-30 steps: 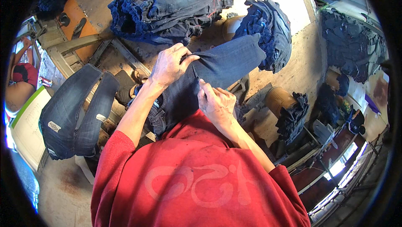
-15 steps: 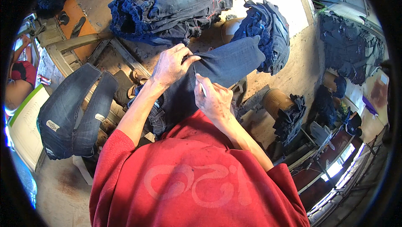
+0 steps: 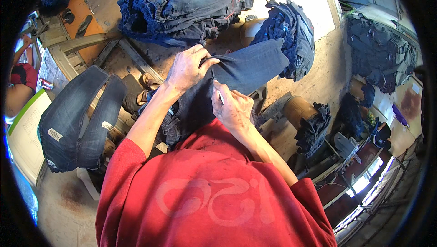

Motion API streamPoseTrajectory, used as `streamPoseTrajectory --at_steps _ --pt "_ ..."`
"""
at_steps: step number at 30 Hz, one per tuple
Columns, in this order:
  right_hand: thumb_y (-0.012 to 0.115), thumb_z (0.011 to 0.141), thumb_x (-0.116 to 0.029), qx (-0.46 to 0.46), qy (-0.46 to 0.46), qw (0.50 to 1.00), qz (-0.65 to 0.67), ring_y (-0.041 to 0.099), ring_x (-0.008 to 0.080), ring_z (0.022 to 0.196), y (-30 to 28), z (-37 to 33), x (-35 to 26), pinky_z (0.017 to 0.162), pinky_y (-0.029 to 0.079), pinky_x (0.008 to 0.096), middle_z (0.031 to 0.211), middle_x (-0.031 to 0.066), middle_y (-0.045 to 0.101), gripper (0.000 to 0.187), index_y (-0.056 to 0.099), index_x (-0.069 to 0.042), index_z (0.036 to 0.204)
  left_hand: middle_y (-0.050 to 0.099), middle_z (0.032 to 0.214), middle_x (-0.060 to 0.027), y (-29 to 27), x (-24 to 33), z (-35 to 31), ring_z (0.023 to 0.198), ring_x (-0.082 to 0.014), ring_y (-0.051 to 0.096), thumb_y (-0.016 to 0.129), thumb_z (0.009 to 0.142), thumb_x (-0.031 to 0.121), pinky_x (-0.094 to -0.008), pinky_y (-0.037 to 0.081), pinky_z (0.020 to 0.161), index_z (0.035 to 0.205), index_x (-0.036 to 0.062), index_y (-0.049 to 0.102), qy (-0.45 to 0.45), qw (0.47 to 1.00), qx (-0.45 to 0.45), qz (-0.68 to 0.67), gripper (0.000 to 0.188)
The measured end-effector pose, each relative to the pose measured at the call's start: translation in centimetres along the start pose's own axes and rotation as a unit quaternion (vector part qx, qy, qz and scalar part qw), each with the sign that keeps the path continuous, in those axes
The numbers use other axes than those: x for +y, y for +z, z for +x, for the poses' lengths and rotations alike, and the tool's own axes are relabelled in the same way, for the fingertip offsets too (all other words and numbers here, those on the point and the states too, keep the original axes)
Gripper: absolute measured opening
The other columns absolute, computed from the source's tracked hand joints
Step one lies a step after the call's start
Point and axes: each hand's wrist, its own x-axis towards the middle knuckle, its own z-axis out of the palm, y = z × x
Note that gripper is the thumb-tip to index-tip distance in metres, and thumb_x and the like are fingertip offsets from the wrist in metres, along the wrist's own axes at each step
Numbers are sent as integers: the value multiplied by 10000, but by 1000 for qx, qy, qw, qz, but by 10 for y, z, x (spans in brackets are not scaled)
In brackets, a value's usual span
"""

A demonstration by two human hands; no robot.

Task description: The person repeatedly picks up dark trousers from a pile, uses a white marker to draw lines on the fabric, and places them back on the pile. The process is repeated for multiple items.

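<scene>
A dark denim trouser leg stretches from my lap up to the right, with its wide end beside a heap of jeans. My left hand is closed on it, pinching a fold of the cloth between thumb and fingers. Just below and to the right, my right hand is closed around a small white stick-like tool. The tip of that tool is at the denim below my left thumb; its exact kind is too small to make out. More dark denim hangs under my forearms onto my lap.
A large pile of jeans lies ahead, a smaller bundle to its right. Another pair of jeans hangs over a wooden frame at left. Denim-draped cylinders stand at right. Another person's red sleeve shows at far left.
Both hands keep nearly the same hold on the denim and the white tool. The view has shifted very slightly; nothing has been let go.
</scene>
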Motion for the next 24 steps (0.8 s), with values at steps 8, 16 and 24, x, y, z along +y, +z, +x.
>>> streamPoseTrajectory --at_steps 8,16,24 --pt "723 948 -128 -7 20 999 28 671 215 521 -6 -3 -2 498 526 374 630 53 662 143 743 -118 1090 662 838 -148 0 2 0 785 -383 673 850 906 247 -460 538 705 870 18 718 -25 1000 -8 1 267" --pt "742 925 -126 -11 5 1000 14 669 221 519 -5 1 -1 504 524 370 631 56 662 171 750 -118 1096 655 839 -144 2 -2 -2 737 -409 672 840 920 287 -480 530 633 862 18 686 2 1000 9 1 316" --pt "759 907 -98 -21 -3 1000 0 689 234 550 -7 -1 -3 525 535 376 635 67 669 176 751 -119 1081 656 840 -145 0 0 -1 747 -414 675 841 919 289 -487 535 636 861 18 686 5 1000 4 6 318"
